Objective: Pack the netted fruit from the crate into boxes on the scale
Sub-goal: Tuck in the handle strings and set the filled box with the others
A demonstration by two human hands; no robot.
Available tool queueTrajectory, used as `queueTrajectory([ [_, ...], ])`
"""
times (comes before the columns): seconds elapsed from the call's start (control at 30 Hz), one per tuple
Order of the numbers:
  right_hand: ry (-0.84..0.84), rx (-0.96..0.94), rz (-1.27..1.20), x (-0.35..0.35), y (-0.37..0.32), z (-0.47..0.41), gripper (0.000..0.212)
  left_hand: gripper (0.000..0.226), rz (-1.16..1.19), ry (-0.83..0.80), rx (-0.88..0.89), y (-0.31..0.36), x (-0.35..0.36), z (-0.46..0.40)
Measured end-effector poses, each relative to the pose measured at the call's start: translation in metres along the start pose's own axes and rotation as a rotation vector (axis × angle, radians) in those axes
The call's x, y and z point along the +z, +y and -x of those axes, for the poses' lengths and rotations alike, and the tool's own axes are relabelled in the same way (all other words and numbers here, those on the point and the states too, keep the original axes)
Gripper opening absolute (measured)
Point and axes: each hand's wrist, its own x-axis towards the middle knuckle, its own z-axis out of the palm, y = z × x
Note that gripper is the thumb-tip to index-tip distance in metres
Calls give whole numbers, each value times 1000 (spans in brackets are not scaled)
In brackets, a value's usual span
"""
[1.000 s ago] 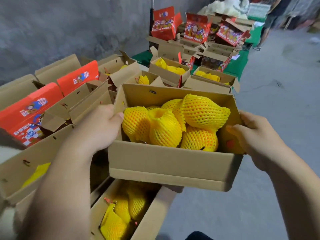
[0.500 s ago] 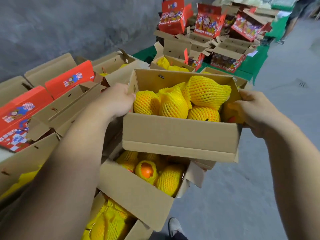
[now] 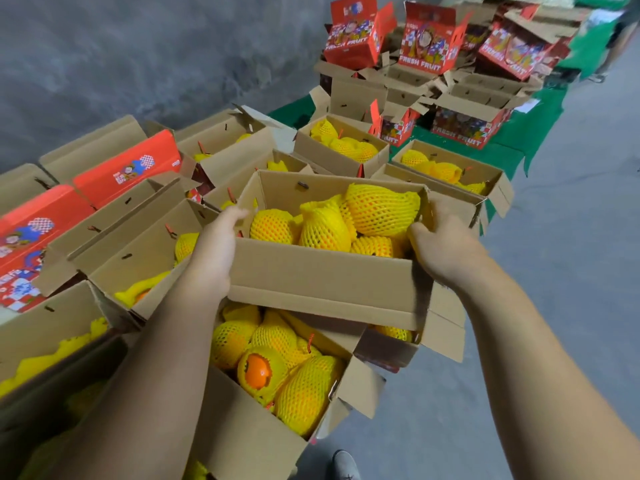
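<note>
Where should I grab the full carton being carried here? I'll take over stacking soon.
Take the carried carton by its two short ends, one hand from each side, as the left hand and right hand do now. It is long, open-topped and heaped with netted fruit, so end grips probably keep it level; the top offers no hold.

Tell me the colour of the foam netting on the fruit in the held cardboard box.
Yellow mesh foam netting, orange showing through; clearest in the head view.
</note>
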Motion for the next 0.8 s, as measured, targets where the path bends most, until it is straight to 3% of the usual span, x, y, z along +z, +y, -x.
queueTrajectory([
  [0.1,234,-196,79,-2,-6,9,52,53,-114,118,137,-22,-5,16],
  [0.2,350,-507,-26,11,-29,37,41,36,-193,118,446,-57,-18,41],
  [0.27,253,-718,-143,36,-45,62,35,31,-241,120,547,-88,-36,58],
  [0.37,-50,-940,-201,86,-62,100,31,28,-285,181,581,-143,-75,82],
  [0.53,-578,-1061,-28,157,-77,134,38,18,-420,576,370,-235,-158,129],
  [0.63,-759,-1048,63,195,-87,152,40,18,-574,791,204,-275,-206,147],
  [0.73,-812,-1029,130,229,-92,178,39,33,-625,769,4,-305,-237,151],
  [0.8,-819,-1004,153,245,-88,193,39,48,-506,600,-106,-319,-241,145],
])
